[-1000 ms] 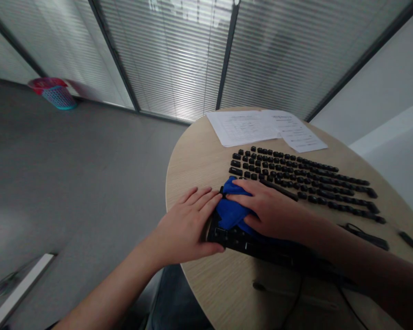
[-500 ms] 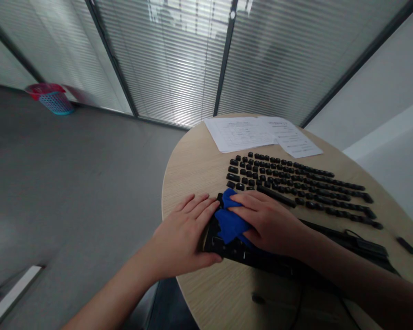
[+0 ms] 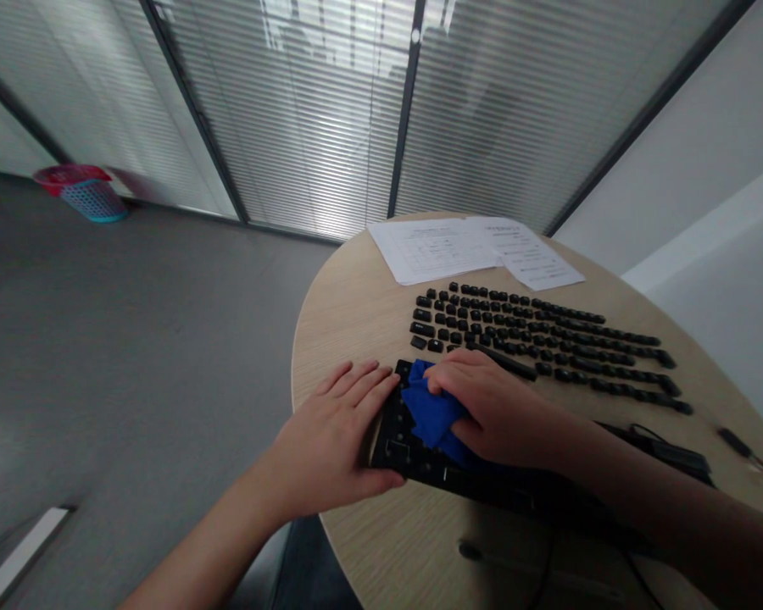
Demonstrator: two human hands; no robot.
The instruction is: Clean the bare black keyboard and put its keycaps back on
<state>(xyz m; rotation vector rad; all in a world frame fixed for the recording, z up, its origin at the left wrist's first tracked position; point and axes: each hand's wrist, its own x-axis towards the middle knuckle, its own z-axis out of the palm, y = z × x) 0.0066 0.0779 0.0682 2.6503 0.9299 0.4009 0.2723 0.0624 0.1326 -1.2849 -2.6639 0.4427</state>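
Note:
A black keyboard base [image 3: 400,432] without keycaps lies along the near side of the round table. My left hand [image 3: 336,432] rests against its left end, fingers stretched out toward the back corner and thumb by the front edge. Bunched in my right hand [image 3: 483,402] is a blue cloth [image 3: 431,415], pressed onto the left part of the keyboard base. My right hand and forearm hide much of the base's middle. Behind it, loose black keycaps [image 3: 502,326] lie in several rows, in keyboard order.
Printed sheets [image 3: 445,246] lie at the back of the wooden table [image 3: 343,313]. A thin tool with a black handle [image 3: 734,442] lies at the right, and a small dark object [image 3: 469,551] near the front. A red and blue basket [image 3: 92,195] stands on the floor.
The cloth and my right hand have moved slightly toward me and right over the keyboard base, uncovering more of its left end. My left hand stays at the end. The view has shifted a little.

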